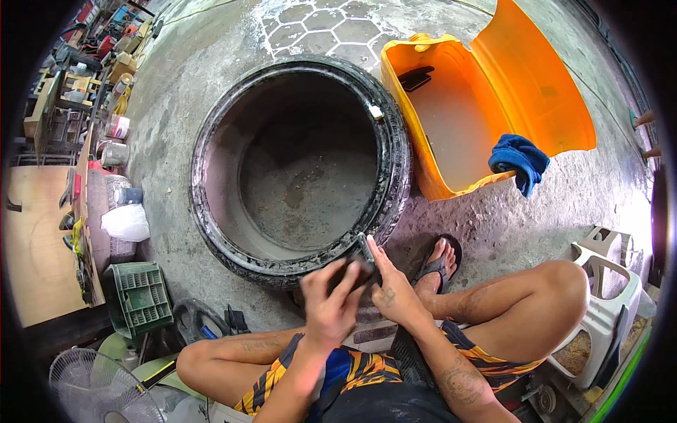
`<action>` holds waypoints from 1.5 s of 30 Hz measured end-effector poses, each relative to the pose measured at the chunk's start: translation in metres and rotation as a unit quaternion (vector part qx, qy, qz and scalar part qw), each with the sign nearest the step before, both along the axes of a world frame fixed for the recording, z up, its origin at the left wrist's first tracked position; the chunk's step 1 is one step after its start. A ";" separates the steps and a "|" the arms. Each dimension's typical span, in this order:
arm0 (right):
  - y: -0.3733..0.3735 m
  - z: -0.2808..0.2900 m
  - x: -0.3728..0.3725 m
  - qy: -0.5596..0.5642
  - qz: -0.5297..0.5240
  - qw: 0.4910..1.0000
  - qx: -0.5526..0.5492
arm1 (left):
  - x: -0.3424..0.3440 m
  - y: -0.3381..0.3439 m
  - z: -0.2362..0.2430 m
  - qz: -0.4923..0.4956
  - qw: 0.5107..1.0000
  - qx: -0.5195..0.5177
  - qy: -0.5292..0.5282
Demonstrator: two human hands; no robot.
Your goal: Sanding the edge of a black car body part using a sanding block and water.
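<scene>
A wide, wet black ring, like the barrel of a wheel rim (206, 211), lies on the floor in front of me, with grey floor showing through its middle. My left hand (328, 304) is at its near edge, fingers bent around a small dark block-like piece (361, 271), slightly blurred. Close beside it, my right hand (396, 292) has its index finger laid along a thin dark flat piece (365, 248) that meets the ring's near right edge. The two pieces overlap, so I cannot tell whether they are separate. A small white piece (376, 112) sits on the ring's far right rim.
A cut-open orange plastic container (424, 151) with cloudy water stands right of the ring; a dark piece (415, 79) is inside and a blue cloth (518, 161) hangs over its edge. A white plastic stool (612, 282), a green crate (143, 296) and a fan (99, 388) stand nearby.
</scene>
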State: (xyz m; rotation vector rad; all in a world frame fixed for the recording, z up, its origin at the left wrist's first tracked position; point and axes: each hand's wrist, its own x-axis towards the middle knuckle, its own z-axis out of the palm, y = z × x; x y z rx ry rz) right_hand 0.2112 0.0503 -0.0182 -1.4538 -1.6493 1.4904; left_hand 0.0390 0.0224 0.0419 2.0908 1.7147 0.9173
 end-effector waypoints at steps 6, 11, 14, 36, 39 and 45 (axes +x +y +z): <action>0.004 0.016 -0.007 0.052 -0.026 0.993 -0.099 | 0.015 0.026 -0.012 -0.021 0.998 0.002 -0.053; 0.006 0.025 -0.004 0.014 0.004 0.996 -0.092 | -0.015 -0.019 0.023 0.053 0.987 -0.137 -0.065; 0.000 0.008 -0.006 0.024 -0.015 1.000 0.007 | 0.017 0.023 0.027 -0.001 0.993 -0.105 -0.062; 0.003 0.017 -0.012 -0.023 0.022 0.998 -0.047 | 0.007 0.094 -0.015 0.085 0.960 -0.181 -0.196; 0.006 0.021 -0.003 -0.022 0.017 0.997 -0.073 | -0.005 0.065 0.016 0.061 0.971 -0.184 -0.137; -0.003 0.009 -0.010 -0.004 -0.011 0.998 -0.057 | 0.026 0.085 0.002 -0.006 0.990 -0.131 -0.048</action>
